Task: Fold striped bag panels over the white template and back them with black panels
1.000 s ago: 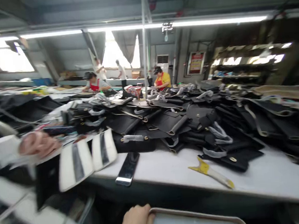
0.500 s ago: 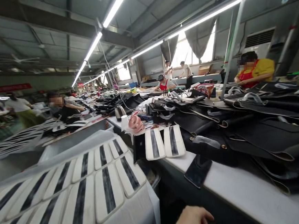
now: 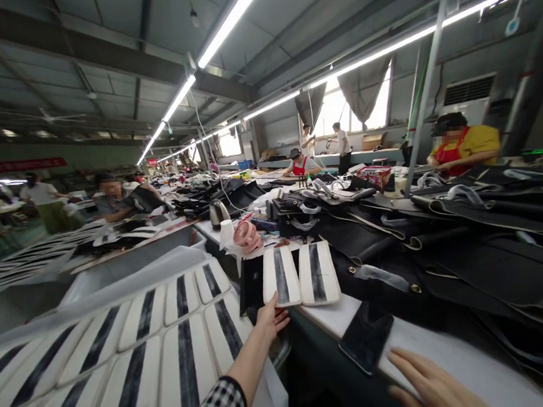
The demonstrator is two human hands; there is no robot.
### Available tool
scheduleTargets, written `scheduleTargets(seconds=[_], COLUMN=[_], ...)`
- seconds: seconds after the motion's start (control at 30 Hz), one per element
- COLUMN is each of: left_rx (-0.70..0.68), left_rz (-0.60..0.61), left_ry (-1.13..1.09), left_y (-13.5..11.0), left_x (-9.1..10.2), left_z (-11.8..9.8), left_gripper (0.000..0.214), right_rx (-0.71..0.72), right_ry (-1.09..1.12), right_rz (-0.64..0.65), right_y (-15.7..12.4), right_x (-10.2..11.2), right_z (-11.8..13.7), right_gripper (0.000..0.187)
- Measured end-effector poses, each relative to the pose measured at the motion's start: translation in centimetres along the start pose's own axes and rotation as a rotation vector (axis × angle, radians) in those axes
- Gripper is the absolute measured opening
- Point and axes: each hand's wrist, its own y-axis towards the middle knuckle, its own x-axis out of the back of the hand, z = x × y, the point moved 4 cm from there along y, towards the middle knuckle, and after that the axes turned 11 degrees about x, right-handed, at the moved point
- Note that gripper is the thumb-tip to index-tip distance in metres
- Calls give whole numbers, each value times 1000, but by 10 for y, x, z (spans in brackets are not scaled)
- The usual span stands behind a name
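Observation:
My left hand (image 3: pixel 271 318) reaches out from a checked sleeve, fingers apart, its tips at the lower edge of a white panel with a dark centre stripe (image 3: pixel 281 277). A second such panel (image 3: pixel 318 273) lies beside it at the white table's (image 3: pixel 458 364) corner. My right hand (image 3: pixel 434 386) lies flat and spread on the table near the front edge, holding nothing. A black phone (image 3: pixel 365 337) rests just left of it. Heaps of black leather pieces (image 3: pixel 472 244) cover the table behind.
A tray of several striped white panels (image 3: pixel 161 350) fills the lower left. A pink fan (image 3: pixel 248 236), a white cup (image 3: pixel 227 233) and a kettle (image 3: pixel 216 214) stand behind the two panels. Other people work at tables at the left and back.
My left arm has come into view and reached to the striped panel. My right hand has risen onto the table and spread flat. The view tilted slightly downward.

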Motion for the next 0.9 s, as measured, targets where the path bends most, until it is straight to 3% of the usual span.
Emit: scheduleTargets(seconds=[0.1, 0.17, 0.23, 0.37, 0.43, 0.53, 0.63, 0.7, 0.8, 0.9], left_rx=[-8, -27, -46, -81, -124, -246, -375, -458, -556, -684], left_rz=[-13, -7, 10, 77, 114, 158, 250, 325, 425, 516], left_ry=[-24, -38, -45, -61, -88, -144, -146, -122, -63, 90], left_y=[5, 6, 5, -4, -15, -43, -91, -132, -188, -220], left_x=[-2, 0, 2, -5, -12, -16, -9, -2, 5, 5], left_z=[-6, -12, -18, -38, -61, -118, -178, -201, -189, -135], left_gripper=[28, 26, 23, 20, 19, 15, 7, 4, 10, 22], right_rx=[115, 130, 108, 43, 11, -49, -133, -213, -361, -442], right_ry=[-146, -160, -146, -92, -43, 62, 240, 409, 683, 921], right_rz=[218, 288, 323, 339, 332, 309, 257, 212, 84, -55], right_y=[89, 133, 154, 153, 150, 154, 165, 173, 181, 179], right_x=[-44, -73, -98, -120, -120, -118, -116, -113, -95, -58], right_z=[31, 41, 39, 21, 17, 18, 14, 8, 3, 16], right_gripper=[45, 47, 44, 41, 40, 39, 39, 46, 75, 94])
